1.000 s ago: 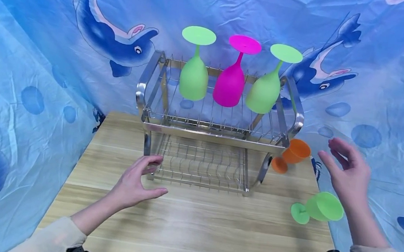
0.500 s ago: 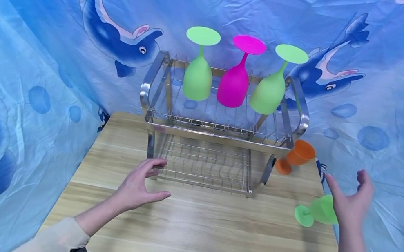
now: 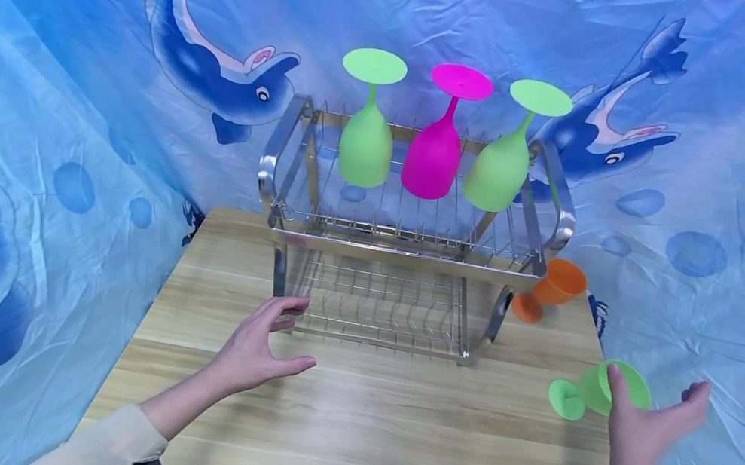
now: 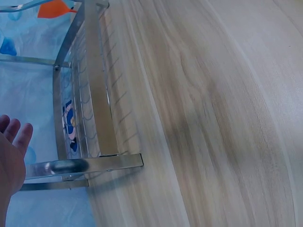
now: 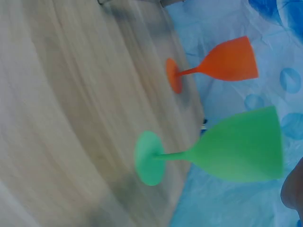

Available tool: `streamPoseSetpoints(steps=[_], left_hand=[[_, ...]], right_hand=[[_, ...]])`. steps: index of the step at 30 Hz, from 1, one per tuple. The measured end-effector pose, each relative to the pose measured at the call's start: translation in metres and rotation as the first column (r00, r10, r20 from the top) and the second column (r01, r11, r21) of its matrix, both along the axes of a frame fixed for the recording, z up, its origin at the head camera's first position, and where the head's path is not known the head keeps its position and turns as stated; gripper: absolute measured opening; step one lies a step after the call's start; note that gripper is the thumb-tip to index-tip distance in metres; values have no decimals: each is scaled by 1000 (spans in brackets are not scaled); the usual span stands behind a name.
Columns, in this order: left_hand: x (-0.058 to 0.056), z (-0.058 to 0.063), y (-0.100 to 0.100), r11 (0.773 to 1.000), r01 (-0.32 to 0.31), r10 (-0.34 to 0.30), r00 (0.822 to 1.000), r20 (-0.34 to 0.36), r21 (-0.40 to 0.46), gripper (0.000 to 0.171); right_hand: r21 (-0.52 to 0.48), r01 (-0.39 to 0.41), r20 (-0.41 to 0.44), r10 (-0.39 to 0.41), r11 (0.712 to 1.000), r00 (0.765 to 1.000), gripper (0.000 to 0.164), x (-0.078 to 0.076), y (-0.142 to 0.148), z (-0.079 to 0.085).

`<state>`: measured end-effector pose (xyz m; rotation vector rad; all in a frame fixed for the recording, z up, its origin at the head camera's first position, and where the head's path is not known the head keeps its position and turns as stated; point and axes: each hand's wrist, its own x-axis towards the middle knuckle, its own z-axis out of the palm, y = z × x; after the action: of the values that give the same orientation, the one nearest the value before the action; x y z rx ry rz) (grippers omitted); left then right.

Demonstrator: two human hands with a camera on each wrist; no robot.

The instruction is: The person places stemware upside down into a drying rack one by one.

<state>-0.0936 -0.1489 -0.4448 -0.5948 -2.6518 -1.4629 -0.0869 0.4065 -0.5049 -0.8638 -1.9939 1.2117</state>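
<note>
My right hand (image 3: pixel 648 428) hovers at the green goblet (image 3: pixel 595 388) on the table's right side, thumb and fingers spread apart; the thumb overlaps its bowl in the head view. That goblet stands upright on its base, as the right wrist view shows. Behind it is an orange goblet (image 3: pixel 561 283), also upright, beside the rack. In front of the metal dish rack's left end, my left hand (image 3: pixel 254 345) is held in the air with thumb and fingers apart, holding nothing. Upside down on the upper tier of the rack (image 3: pixel 404 255) are two green goblets (image 3: pixel 365 148) and a magenta one (image 3: pixel 431 159).
The rack has a lower wire tier (image 3: pixel 382 302) close to the wooden table (image 3: pixel 352 427). Blue dolphin-print sheeting (image 3: pixel 88 81) rises behind and at both sides. The green and orange goblets stand near the table's right edge.
My right hand has come down and toward me, from beside the orange goblet to the green one, its fingers spreading wider. The left hand has hardly moved. The head view has shifted slightly.
</note>
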Motion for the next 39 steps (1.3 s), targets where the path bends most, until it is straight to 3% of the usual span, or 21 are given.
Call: streamPoseSetpoints(steps=[4,6,11,13,18,25,32,39], left_hand=[[0,-3,1,1000,-12,12,1000,5,9,77],[-1,-10,0,1000,-13,13,1000,1,3,79],[-1,-8,0,1000,-1,1,1000,0,-2,79],[1,-3,1,1000,6,-6,1000,5,11,78],[0,-5,0,999,26,-26,1000,4,34,76],[0,-6,1,999,22,-23,1000,10,25,77],[1,-5,-1,1000,12,-12,1000,13,19,77],[2,-5,1,1000,8,-8,1000,7,23,77]], right_hand=[[-20,35,-36,-35,999,999,112,2,-5,-18],[-106,40,-27,-43,994,999,114,3,-7,-22],[-266,56,-24,-64,962,998,119,7,-10,-28],[-262,44,-27,-53,964,998,120,8,-11,-32],[-260,2,21,3,966,1000,122,12,-14,-41],[-233,-8,45,19,973,999,120,18,-12,-49],[-218,-23,86,43,976,995,110,13,-7,-56],[-243,-18,59,33,970,998,100,7,-8,-60]])
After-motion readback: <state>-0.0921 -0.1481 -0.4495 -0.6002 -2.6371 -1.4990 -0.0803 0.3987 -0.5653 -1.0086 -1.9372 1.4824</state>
